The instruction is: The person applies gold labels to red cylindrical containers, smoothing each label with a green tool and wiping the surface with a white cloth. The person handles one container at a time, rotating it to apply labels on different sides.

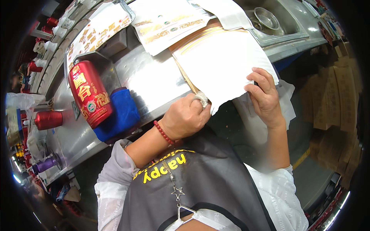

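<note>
A blank white sheet point(227, 57) lies over a brown-edged stack at the front of the metal bench. My left hand point(187, 117) is closed on its near left corner, with a pale knit cover on one finger and a red bead bracelet at the wrist. On the sheet's right edge, my right hand point(264, 96) has bent fingers gripping it, the thumb on the near side. A red bottle point(89, 94) with gold decoration leans in a dark holder to the left. Under its near end is a blue cloth point(119, 115).
Printed decal sheets point(169, 27) lie at the back, with more point(98, 34) at the back left. A metal bowl point(266, 18) sits in the sink point(283, 36) at the far right. Red bottles point(48, 120) line the left side. Cardboard boxes point(331, 96) stand at right.
</note>
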Demonstrator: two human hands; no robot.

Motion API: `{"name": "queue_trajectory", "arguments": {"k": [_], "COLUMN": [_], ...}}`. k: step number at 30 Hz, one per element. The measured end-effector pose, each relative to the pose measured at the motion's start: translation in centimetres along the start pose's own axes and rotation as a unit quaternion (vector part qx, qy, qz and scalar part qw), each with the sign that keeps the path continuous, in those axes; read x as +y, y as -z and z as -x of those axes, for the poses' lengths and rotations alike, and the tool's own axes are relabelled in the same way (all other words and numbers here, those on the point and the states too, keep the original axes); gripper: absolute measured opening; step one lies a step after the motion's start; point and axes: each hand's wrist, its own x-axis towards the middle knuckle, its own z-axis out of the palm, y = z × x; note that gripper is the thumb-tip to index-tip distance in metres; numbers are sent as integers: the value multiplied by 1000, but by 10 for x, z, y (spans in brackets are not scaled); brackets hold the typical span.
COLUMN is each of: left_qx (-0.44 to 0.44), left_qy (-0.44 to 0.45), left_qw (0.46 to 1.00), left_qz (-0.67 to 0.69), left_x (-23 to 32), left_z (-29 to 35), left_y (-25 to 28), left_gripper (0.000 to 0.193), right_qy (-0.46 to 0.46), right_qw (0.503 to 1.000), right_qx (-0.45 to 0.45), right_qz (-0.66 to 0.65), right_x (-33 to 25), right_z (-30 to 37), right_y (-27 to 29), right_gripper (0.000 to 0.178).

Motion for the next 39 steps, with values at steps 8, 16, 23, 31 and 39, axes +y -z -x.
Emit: {"name": "queue_trajectory", "arguments": {"k": [8,16,23,31,39], "left_qx": [93,32,-11,-20,-132], "left_qy": [-17,-52,-35,138,251], "left_qw": [995,998,996,980,934], "left_qz": [-36,-24,81,-143,-218], "left_x": [-19,5,22,-67,-137], "left_z": [-33,-28,-14,-84,-98], "left_y": [13,7,-23,-10,-60], "left_gripper": [32,22,14,15,16], "right_qy": [20,-22,-87,-561,-528], "right_qw": [993,997,994,640,541], "right_qx": [84,40,47,224,187], "right_qz": [80,60,52,-474,-627], "right_x": [-3,-3,7,13,-3], "right_z": [-25,6,48,96,55], "right_y": [21,22,-3,-31,-39], "right_gripper": [21,21,18,25,35]}}
